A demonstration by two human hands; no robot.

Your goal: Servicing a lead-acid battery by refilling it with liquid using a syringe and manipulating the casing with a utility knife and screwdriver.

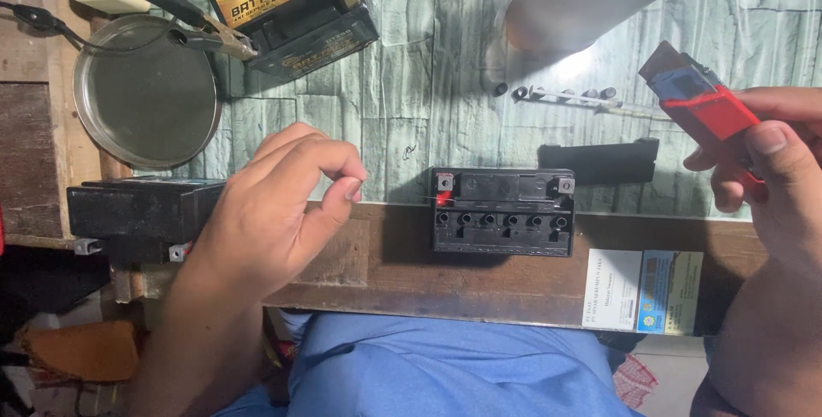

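Red plastic cap-strip tool pinched firmly in right hand, best kept level above open black six-hole battery; left hand fingertips closed together, empty.

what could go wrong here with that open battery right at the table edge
1. The open black battery sits at the table's front edge, above the person's lap; a bump might tip it off.
2. Its six cell holes look uncapped, so liquid could spill if it is knocked.
3. The small caps lie loose near the syringe-like tube and might roll away when the right hand, holding a red device, moves.
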